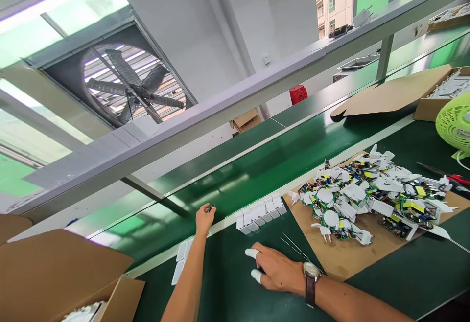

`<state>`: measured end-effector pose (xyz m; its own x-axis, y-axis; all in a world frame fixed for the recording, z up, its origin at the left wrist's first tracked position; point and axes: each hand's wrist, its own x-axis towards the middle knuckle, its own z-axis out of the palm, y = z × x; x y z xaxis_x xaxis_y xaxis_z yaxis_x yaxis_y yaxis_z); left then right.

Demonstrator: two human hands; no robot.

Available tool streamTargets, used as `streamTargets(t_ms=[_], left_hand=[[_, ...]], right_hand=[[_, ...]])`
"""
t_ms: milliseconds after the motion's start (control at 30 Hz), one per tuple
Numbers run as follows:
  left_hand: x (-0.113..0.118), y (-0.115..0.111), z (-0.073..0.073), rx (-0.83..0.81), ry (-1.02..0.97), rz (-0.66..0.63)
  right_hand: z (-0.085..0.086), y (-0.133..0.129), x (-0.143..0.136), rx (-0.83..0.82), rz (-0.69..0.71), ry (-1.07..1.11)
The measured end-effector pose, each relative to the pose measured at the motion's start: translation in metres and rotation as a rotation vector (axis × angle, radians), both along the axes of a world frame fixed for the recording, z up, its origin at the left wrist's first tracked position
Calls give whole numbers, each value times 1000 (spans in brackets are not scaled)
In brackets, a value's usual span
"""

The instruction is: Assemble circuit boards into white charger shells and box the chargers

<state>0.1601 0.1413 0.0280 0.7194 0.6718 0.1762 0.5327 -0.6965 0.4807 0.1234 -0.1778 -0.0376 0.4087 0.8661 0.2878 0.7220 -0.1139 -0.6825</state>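
My left hand [204, 219] reaches out over the near edge of the green conveyor belt [235, 182], fingers closed on a small part [211, 208] with dark and red bits. My right hand [273, 265] hovers over the dark green table [227, 283], with white covers on two fingertips, its fingers apart and nothing between them. Beyond it stands a row of white plastic housings [261, 213]. More white housings [179, 262] lie beside my left forearm. Thin wires [295, 246] lie near my right wrist. A pile of circuit boards with white parts [352, 195] covers a cardboard sheet [330, 258] at the right.
An open cardboard box [123, 300] stands at the lower left. At the right are a green fan [455, 124], red-handled pliers [457, 180] and another box [426, 109] with white parts. A metal shelf rail [220, 102] crosses above the belt.
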Motion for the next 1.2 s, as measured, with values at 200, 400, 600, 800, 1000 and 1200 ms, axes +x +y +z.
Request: streamTargets(t_ms=[200,400,600,800,1000,1200], left_hand=[[-55,-35,35,-267,-372,-25],[-155,-101,46,-580,-309,-601],[-189,-138,21,-539,31,-798],[-201,-99,6,-135,-141,-327],[-206,-63,-19,312,-8,223],[-208,-71,-29,200,-163,-180]], right_hand=[[6,-4,-1,-2,7,34],[12,-8,13,57,-48,-27],[12,-5,31,131,-195,-11],[15,-4,14,294,-43,-149],[22,-7,7,139,170,-264],[27,-9,10,15,115,-391]])
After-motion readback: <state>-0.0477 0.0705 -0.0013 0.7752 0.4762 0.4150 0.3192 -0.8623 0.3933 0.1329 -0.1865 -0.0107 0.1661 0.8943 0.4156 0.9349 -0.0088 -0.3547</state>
